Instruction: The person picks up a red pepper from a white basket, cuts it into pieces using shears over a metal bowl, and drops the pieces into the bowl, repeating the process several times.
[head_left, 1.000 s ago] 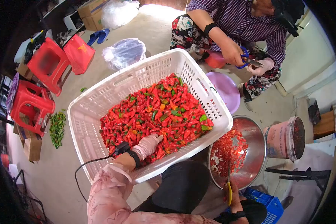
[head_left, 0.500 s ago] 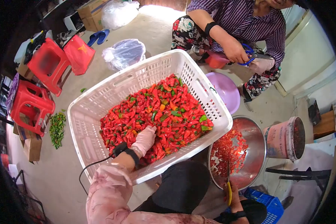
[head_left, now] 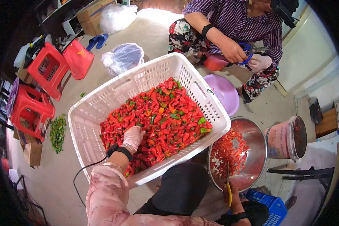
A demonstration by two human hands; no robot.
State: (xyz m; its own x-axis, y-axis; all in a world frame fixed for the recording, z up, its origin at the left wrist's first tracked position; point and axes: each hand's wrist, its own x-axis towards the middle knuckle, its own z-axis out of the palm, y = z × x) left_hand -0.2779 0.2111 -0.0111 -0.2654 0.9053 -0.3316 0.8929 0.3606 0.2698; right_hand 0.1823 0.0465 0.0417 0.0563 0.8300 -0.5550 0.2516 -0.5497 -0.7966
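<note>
A white plastic basket (head_left: 154, 67) of red peppers (head_left: 165, 113), with a few green and orange ones among them, stands before me. My left hand (head_left: 133, 138), in a pale glove, reaches into it with curled fingers against the peppers; whatever is between its fingertips is hidden. My right hand (head_left: 235, 196) grips yellow-handled scissors (head_left: 228, 193), whose blades point down into a steel bowl (head_left: 257, 169). Chopped red pepper (head_left: 233, 150) covers part of that bowl's bottom.
Opposite me a person (head_left: 233, 30) holds blue-handled scissors (head_left: 248, 52) above a purple basin (head_left: 226, 94). A pink bucket (head_left: 278, 139) lies tilted at the right, near a blue crate (head_left: 271, 207). Red stools (head_left: 32, 113) and green peppers (head_left: 57, 133) are at the left.
My left hand has shifted left and slightly up within the basket. My right hand stays at the bowl with the scissors. The other person's head has lowered, and their scissors have turned.
</note>
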